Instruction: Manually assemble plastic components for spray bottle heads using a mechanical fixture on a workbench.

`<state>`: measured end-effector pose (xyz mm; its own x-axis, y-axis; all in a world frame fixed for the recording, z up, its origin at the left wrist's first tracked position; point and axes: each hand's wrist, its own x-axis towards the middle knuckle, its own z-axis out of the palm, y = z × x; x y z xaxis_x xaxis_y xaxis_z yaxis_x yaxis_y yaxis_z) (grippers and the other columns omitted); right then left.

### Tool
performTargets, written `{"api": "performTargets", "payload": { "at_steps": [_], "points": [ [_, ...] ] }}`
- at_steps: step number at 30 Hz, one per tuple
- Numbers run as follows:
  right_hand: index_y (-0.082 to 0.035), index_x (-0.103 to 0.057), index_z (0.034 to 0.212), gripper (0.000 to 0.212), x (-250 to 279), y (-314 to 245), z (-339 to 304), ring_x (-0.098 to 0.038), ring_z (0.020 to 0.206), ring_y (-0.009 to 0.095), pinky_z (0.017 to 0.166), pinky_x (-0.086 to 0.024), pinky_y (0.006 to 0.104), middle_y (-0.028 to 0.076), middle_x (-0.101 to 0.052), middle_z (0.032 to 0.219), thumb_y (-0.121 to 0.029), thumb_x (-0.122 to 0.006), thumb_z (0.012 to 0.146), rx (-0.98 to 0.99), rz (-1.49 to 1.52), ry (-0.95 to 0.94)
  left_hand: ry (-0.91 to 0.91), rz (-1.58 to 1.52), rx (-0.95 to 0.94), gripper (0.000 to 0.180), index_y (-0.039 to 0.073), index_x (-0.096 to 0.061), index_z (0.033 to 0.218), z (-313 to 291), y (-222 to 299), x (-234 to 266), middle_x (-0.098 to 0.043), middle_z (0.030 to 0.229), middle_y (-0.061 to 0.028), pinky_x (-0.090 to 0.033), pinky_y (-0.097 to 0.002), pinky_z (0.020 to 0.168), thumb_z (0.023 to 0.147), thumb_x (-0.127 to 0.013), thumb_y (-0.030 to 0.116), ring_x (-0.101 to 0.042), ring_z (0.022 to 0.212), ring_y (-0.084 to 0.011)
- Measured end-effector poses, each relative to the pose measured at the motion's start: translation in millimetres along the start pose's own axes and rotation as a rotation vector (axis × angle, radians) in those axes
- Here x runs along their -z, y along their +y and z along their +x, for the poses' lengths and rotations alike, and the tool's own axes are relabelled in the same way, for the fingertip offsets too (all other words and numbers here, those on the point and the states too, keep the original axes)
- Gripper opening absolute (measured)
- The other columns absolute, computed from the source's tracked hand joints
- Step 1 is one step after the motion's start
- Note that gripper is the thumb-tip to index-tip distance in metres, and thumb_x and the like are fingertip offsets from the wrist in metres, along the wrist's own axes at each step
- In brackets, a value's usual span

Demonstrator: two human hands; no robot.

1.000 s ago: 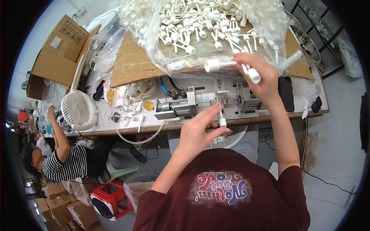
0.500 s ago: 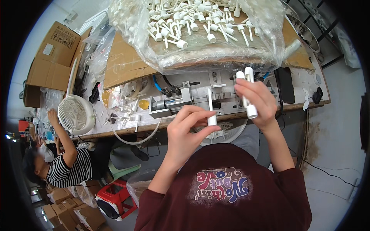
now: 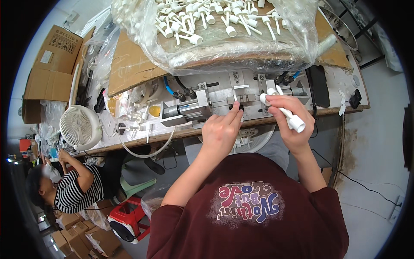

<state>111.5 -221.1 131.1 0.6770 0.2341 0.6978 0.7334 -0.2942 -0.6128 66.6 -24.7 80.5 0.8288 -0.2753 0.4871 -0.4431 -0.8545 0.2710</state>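
My left hand [image 3: 222, 133] reaches over the middle of a metal bench fixture [image 3: 202, 100], its fingers together and pointing forward. A slim white stem [image 3: 235, 98] shows just beyond the fingertips; the rest of this plastic part is hidden by the hand, as is the thumb. My right hand [image 3: 294, 118] is closed around several white plastic parts, each a short cup on a thin stem. One cup [image 3: 297, 124] points toward me below the fingers, and other cups stick out near the fixture's right side. Air cylinders with blue hoses flank the fixture.
A clear plastic bag [image 3: 233, 54] with many similar white parts lies on cardboard behind the fixture. A white fan [image 3: 79, 127], a round yellow item [image 3: 154, 111] and loose white pieces are at left. A black item [image 3: 318, 88] lies at right. Another person [image 3: 77, 185] sits at left.
My left hand has moved forward with its white part, from in front of the bench edge to the fixture's middle. The right hand has tilted its bundle and shifted slightly rightward.
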Motion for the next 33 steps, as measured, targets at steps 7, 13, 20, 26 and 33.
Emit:
{"api": "performTargets", "payload": {
  "at_steps": [7, 13, 20, 26, 33],
  "points": [
    [0.003, -0.063, 0.102, 0.014, 3, -20, -4, -0.068, 0.069, 0.011, 0.062, -0.053, 0.0219, 0.013, -0.072, 0.090, 0.004, -0.068, 0.089, -0.551, 0.511, 0.023, -0.007, 0.018, 0.007, 0.030, 0.007, -0.074, 0.100, 0, 0, -1, -0.072, 0.116, -0.0060, -0.047, -0.0285, 0.056, 0.071, -0.080, 0.014, -0.063, 0.058, -0.0169],
    [0.003, -0.058, 0.104, 0.014, 0, -10, -7, -0.062, 0.053, 0.013, 0.049, -0.051, 0.0245, 0.020, -0.071, 0.087, -0.005, -0.064, 0.094, -0.762, 0.681, -0.009, -0.014, 0.018, 0.006, 0.032, 0.008, -0.074, 0.103, -1, -1, 3, -0.070, 0.119, -0.0060, -0.048, -0.0279, 0.055, 0.072, -0.081, 0.016, -0.060, 0.055, -0.0179],
    [0.002, -0.061, 0.103, 0.015, -2, -3, -15, -0.059, 0.050, 0.010, 0.045, -0.046, 0.0231, 0.012, -0.069, 0.081, -0.008, -0.066, 0.094, -0.924, 0.738, -0.150, 0.078, -0.432, -0.082, 0.038, 0.004, -0.072, 0.108, 11, 20, 42, -0.068, 0.112, -0.0101, -0.056, -0.0318, 0.070, 0.071, -0.081, 0.006, -0.068, 0.081, -0.0225],
    [0.003, -0.062, 0.108, 0.017, -9, -11, -12, -0.058, 0.050, 0.010, 0.047, -0.045, 0.0217, 0.009, -0.068, 0.079, -0.008, -0.065, 0.095, -0.982, 0.756, -0.253, -0.068, -0.586, -0.002, 0.034, 0.003, -0.071, 0.104, -1, 20, 51, -0.066, 0.097, -0.0084, -0.055, -0.0333, 0.068, 0.072, -0.080, 0.003, -0.067, 0.084, -0.0234],
    [0.000, -0.061, 0.102, 0.013, -5, 3, -18, -0.061, 0.056, 0.008, 0.050, -0.049, 0.0208, 0.010, -0.070, 0.082, -0.009, -0.066, 0.094, -0.882, 0.705, -0.062, 0.059, -0.174, 0.057, 0.028, 0.003, -0.071, 0.102, -13, 8, 15, -0.068, 0.114, -0.0095, -0.054, -0.0297, 0.067, 0.075, -0.078, 0.007, -0.068, 0.080, -0.0223]
  ]
}}
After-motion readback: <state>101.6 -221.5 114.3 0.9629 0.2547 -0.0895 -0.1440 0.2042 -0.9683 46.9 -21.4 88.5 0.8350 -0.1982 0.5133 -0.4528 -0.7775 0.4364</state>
